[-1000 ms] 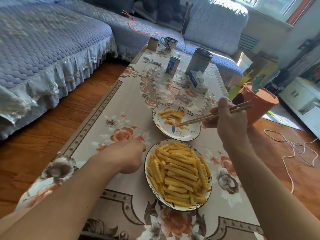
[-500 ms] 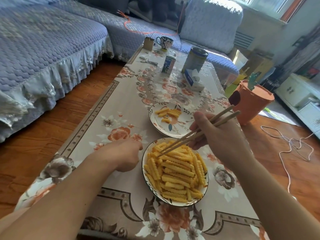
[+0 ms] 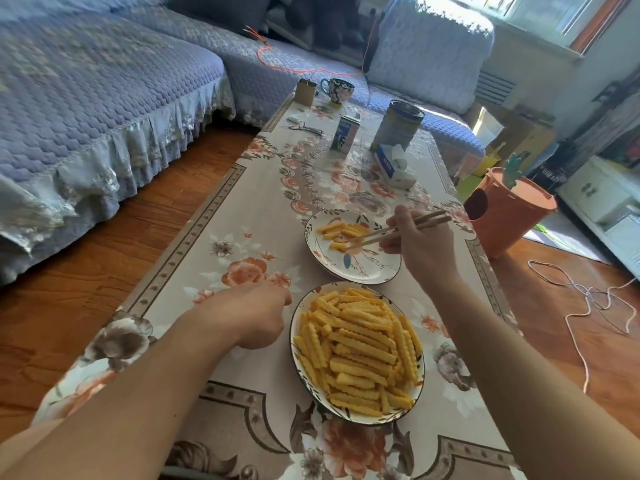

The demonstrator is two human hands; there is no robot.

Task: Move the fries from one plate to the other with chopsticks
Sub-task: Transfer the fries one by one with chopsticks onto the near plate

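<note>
Over far plate [image 3: 363, 268] | R hand [image 3: 424, 242] grips chopsticks [image 3: 398, 231], tips low by fries there; holding a fry? can't tell | L hand [image 3: 258, 317] curled on cloth, holds nothing | most fries [image 3: 360, 351] on near plate [image 3: 294, 355] | tip: open sticks slow, lift straight up.

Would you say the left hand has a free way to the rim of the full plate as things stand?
Probably yes: the left hand rests on the table right beside the full plate, nothing showing between them; the right hand holds chopsticks over the far plate.
</note>
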